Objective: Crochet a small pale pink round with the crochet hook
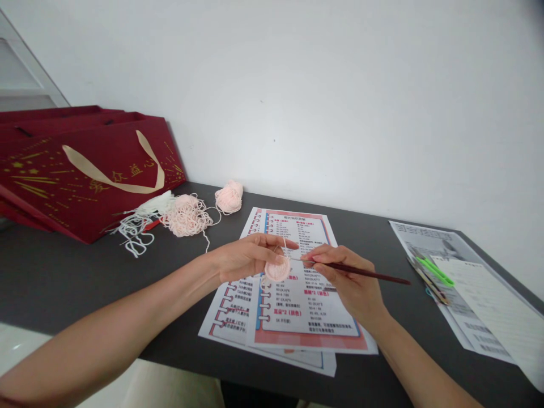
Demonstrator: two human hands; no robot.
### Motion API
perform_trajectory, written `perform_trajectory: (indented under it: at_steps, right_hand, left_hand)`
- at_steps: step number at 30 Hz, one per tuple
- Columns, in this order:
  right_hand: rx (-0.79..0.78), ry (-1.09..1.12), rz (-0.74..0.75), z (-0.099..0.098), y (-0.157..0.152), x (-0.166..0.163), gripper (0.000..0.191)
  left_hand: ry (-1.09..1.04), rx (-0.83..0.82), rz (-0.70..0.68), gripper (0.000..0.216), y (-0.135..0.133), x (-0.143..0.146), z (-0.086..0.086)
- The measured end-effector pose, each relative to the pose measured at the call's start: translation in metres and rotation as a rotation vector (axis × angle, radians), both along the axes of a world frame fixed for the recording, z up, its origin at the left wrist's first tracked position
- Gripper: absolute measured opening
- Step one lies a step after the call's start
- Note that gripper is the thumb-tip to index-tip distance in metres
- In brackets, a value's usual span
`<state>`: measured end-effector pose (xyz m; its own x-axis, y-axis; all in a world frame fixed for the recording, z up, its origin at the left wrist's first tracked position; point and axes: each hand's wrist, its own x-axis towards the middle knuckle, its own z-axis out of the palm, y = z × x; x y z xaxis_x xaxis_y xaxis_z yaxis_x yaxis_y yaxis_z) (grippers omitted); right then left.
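Note:
My left hand pinches a small round pink crocheted piece above a printed instruction sheet, with pink yarn looped over its index finger. My right hand is closed around a dark red crochet hook, whose tip meets the edge of the pink piece. The hook's handle points right. Both hands hover over the dark table.
A pink yarn ball, loose pink yarn and white yarn lie at the back left beside red gift bags. Papers with a green-handled tool lie at the right. A white wall stands behind.

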<state>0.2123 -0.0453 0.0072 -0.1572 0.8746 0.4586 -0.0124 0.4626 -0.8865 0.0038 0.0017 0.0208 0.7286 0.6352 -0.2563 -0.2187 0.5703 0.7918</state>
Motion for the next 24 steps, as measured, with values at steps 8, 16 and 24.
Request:
perform_trajectory:
  at_steps: [8,16,24]
  right_hand:
    - [-0.276,0.213,0.145,0.001,0.003,-0.001,0.003]
    - [-0.533,0.405,0.117,-0.005,0.005,-0.014,0.005]
    - [-0.206,0.203,-0.047,-0.013,-0.002,-0.013,0.004]
  left_hand:
    - [0.054,0.134,-0.125,0.033,0.003,-0.005,-0.002]
    - [0.264,0.563,0.253,0.031,-0.009,0.011,-0.011]
    - [0.239,0.493,0.35,0.035,-0.014,0.018,-0.016]
